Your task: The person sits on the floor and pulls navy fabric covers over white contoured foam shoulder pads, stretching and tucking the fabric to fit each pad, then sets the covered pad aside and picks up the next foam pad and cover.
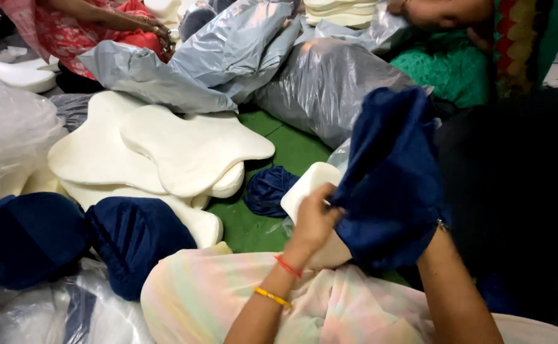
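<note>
Left hand (314, 216) pinches the edge of a navy cover (390, 185), held near centre above the lap; the right hand is buried inside the cover, its grip not visible. A white foam pad (307, 185) sits just behind the left hand, partly sheathed. Risks: the pinched hem may slip off the foam corner, or the fabric may bunch and snag. Bare pads (164, 153) lie at far left.

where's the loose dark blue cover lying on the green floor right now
In the head view, the loose dark blue cover lies bunched on the green floor near centre, between the stacked white foam pads and the foam piece at the left hand.
</note>
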